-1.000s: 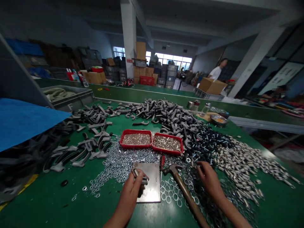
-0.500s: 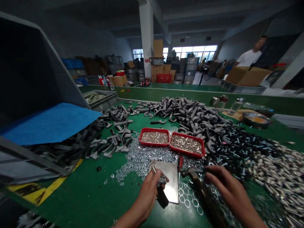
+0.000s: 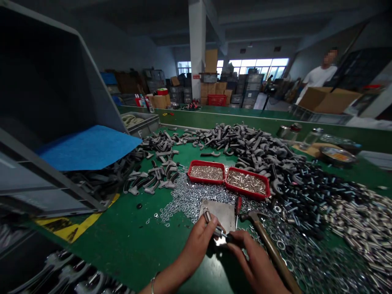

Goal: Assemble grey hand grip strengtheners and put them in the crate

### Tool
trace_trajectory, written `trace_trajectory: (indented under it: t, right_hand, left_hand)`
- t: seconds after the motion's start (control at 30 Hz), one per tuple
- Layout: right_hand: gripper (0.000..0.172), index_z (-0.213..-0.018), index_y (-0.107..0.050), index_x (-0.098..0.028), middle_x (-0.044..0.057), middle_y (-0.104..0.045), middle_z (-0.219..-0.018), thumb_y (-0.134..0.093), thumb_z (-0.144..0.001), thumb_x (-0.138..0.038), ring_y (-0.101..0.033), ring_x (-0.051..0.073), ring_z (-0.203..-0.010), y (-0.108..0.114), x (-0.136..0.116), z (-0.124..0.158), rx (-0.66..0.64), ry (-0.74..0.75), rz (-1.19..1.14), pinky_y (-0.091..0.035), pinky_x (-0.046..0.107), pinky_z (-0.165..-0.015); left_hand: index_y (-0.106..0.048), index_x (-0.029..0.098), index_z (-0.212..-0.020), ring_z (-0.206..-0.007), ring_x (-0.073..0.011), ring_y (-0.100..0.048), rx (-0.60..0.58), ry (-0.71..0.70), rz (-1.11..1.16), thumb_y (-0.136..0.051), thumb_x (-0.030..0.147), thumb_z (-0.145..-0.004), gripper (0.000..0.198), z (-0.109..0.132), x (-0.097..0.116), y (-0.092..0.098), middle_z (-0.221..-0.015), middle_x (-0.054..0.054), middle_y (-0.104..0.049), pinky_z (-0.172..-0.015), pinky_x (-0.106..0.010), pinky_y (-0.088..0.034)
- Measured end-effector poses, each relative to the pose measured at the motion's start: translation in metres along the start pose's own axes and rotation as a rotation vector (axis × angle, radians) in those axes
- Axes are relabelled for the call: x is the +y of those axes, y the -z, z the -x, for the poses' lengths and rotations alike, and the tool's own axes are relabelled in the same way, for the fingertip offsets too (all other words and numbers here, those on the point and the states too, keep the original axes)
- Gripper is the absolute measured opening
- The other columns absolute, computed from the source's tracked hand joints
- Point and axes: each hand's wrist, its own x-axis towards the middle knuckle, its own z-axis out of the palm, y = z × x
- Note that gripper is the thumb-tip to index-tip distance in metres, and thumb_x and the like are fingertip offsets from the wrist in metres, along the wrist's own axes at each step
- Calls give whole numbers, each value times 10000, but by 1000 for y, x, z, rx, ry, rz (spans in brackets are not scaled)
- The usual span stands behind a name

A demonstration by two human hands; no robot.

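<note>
Metal fitting [image 3: 219, 232] is held in the left hand [image 3: 197, 243], above the near part of a steel plate [image 3: 227, 209] on the green bench [image 3: 128, 245]. Left fingers are curled closed around it; a coil spring [image 3: 207, 215] projects above the thumb. Whether the spring is fixed to the fitting cannot be determined. Right hand [image 3: 252, 259] has thumb and fingertips drawn together on a small black knob [image 3: 229, 238], its bright shank directed at the fitting; whether the shank is engaged cannot be determined.

Right of the plate lie a red-handled screwdriver [image 3: 238, 204] and a hammer [image 3: 271, 244], the latter beside loose rings [image 3: 281, 245]. Beyond the plate, small nuts or washers [image 3: 183, 200] spread up to two red trays [image 3: 206, 181] of small metal pieces. Grey handles [image 3: 245, 143] are heaped behind the trays.
</note>
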Motion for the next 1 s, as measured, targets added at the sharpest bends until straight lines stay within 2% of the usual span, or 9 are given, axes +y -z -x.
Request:
trace_trajectory:
  t: [0.23, 0.3, 0.4, 0.5, 0.6, 0.7, 0.83, 0.9, 1.0]
  right_hand:
    - [220, -1138, -636, -283, 73, -732, -1046, -591, -926, -240, -693, 250, -937, 13, -3, -6, -66, 231, 117, -580, 378, -797]
    - [239, -1142, -646, -293, 71, -725, -1068, -620, -910, -243, -680, 254, -961, 15, -6, -9, -102, 223, 65, -563, 394, -830]
    - [105, -1008, -636, -271, 28, -680, -898, -601, -934, -337, -663, 195, -803, 7, -15, -10, -145, -42, -317, -554, 339, -737]
    - [274, -897, -569, -231, -47, -509, -686, -535, -956, -497, -490, 98, -525, -10, -24, -10, -275, -448, -910, -472, 225, -498]
    - [352, -879, -554, -204, -59, -484, -666, -588, -917, -552, -411, 65, -484, -23, -26, -8, -308, -574, -1130, -434, 176, -444]
    - [394, -811, -536, -206, -85, -467, -547, -591, -905, -584, -347, 48, -377, -31, -18, -5, -310, -569, -1080, -348, 151, -360]
    - [632, -713, -535, -204, -73, -442, -401, -292, -922, -748, -233, 59, -265, -34, -3, -2, -559, -821, -1038, -213, 181, -282]
    - [737, -711, -585, -179, -7, -545, -453, -192, -919, -766, -366, 85, -291, -30, 1, -1, -569, -714, -761, -284, 206, -326]
    - [589, -959, -665, -169, 94, -711, -786, -454, -887, -714, -625, 192, -615, -20, 1, -1, -341, -326, -164, -461, 295, -565]
  left_hand:
    - [-572, 192, -899, -802, -191, -570, -25, -40, -94, -476, 483, -967, 314, 8, 13, 2, -831, -38, -608, -767, -307, -451]
    - [-567, 196, -888, -807, -197, -568, -9, -79, -177, -462, 461, -974, 297, 11, 17, 2, -836, -43, -607, -763, -317, -443]
    - [-567, 207, -895, -822, -214, -564, 25, -171, -344, -451, 434, -981, 269, 14, 22, 4, -852, -57, -608, -772, -340, -433]
    - [-575, 210, -915, -849, -230, -563, 14, -269, -482, -459, 403, -978, 234, 12, 22, 10, -887, -77, -618, -812, -365, -430]
    - [-568, 203, -914, -855, -233, -567, -24, -301, -559, -443, 389, -986, 236, 9, 16, 18, -897, -83, -619, -825, -373, -439]
    - [-551, 193, -952, -904, -220, -569, -145, -399, -563, -373, 372, -1020, 261, 8, 9, 24, -934, -78, -619, -852, -366, -454]
    - [-544, 188, -985, -896, -205, -572, -259, -449, -574, -382, 387, -1022, 260, 10, 3, 28, -946, -71, -622, -836, -357, -464]
    - [-552, 187, -942, -838, -197, -575, -223, -355, -557, -401, 410, -1014, 278, 10, -1, 30, -896, -62, -622, -786, -347, -464]
    - [-566, 185, -906, -805, -186, -579, -149, -234, -465, -404, 436, -1010, 316, 9, -7, 33, -856, -53, -625, -759, -332, -464]
